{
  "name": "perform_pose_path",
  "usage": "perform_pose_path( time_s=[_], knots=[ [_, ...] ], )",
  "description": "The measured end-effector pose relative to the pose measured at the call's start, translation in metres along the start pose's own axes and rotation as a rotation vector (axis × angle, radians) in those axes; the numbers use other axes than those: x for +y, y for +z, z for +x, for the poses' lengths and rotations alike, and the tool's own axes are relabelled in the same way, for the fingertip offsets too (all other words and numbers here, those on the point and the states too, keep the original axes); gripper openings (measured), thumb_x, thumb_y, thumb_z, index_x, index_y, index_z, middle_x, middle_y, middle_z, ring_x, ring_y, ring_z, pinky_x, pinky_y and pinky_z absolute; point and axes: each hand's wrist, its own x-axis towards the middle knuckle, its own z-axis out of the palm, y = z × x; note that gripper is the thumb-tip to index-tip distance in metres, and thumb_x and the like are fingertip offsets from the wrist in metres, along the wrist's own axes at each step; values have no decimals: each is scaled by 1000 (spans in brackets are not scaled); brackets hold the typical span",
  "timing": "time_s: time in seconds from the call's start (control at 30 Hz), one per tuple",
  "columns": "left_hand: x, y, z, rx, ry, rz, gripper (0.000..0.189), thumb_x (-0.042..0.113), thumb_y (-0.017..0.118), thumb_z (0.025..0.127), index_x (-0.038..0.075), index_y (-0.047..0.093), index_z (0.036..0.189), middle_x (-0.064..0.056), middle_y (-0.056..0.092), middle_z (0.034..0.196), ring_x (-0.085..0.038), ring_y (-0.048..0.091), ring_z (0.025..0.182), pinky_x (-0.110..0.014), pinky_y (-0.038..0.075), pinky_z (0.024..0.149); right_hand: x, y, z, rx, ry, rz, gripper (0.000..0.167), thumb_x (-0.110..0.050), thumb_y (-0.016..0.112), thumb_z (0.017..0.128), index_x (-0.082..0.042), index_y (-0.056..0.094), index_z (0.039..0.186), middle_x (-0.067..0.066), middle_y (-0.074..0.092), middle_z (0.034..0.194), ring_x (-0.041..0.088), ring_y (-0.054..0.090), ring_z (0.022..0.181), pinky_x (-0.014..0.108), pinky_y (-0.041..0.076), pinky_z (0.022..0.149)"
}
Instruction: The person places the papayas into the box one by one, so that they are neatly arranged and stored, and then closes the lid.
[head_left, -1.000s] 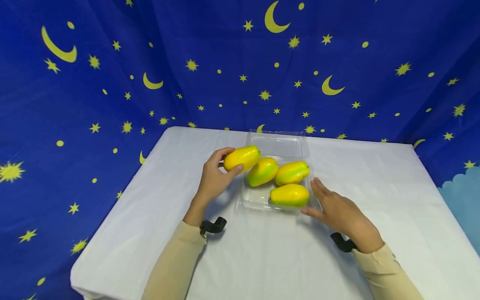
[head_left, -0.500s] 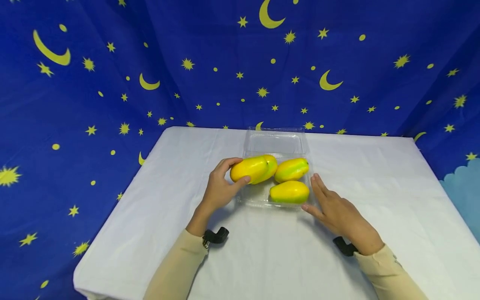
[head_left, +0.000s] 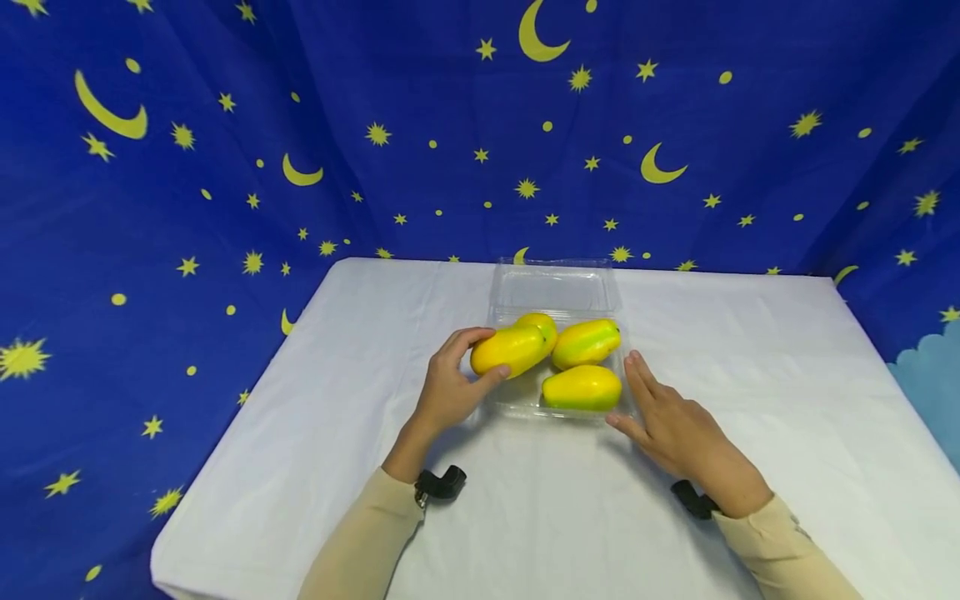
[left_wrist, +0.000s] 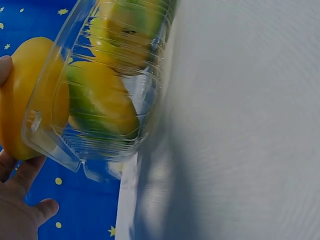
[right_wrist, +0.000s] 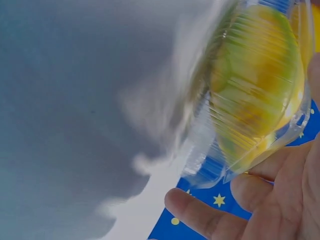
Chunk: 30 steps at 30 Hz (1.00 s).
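Note:
In the head view my left hand (head_left: 457, 383) grips a yellow papaya (head_left: 508, 351) between thumb and fingers, over the left part of a clear plastic clamshell box (head_left: 517, 408). The held papaya partly covers another papaya (head_left: 546, 327) behind it. Two more papayas lie in the box: a green-streaked one (head_left: 586, 343) at the back right and a yellow one (head_left: 582, 388) at the front right. My right hand (head_left: 675, 425) rests beside the box's right wall with its fingers extended. The right wrist view shows its fingers (right_wrist: 250, 192) close to the ribbed plastic; contact is hard to tell.
The box's transparent lid (head_left: 555, 289) lies open toward the back of the white-covered table (head_left: 300, 433). Behind the table hangs a blue cloth (head_left: 420, 100) with yellow moons and stars.
My left hand has carried its papaya right and toward me, lower over the box, now overlapping the back-left papaya. My right hand has stayed by the box's right side.

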Motion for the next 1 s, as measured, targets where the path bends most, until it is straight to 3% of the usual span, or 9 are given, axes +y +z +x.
perform_pose_path(
  time_s=[0.43, 0.7, 1.0],
  knots=[
    [2, 10, -4, -58, 39, 1, 52, 34, 81, 85, 19, 61, 132, 2, 62, 134, -15, 58, 125, -41, 48, 108, -2, -2, -1, -12, 3, 18, 91, -61, 39, 102, 3, 10, 159, 25, 12, 166, 50, 50, 130, 59, 52, 91],
    [3, 9, -5, -71, 6, 50, 51, 39, 79, 86, 21, 61, 131, 3, 62, 134, -17, 56, 128, -65, 24, 119, -2, -4, 1, -19, 3, 19, 91, -62, 40, 102, 3, 10, 159, 25, 13, 166, 50, 52, 128, 60, 52, 90],
    [0, 9, -8, -122, 10, 114, 52, 42, 78, 86, 19, 62, 129, 3, 64, 131, -16, 56, 128, -71, 24, 116, -2, -3, 1, -40, 21, 35, 92, -64, 38, 101, 1, 8, 160, 23, 10, 167, 51, 50, 130, 61, 50, 94]
  ],
)
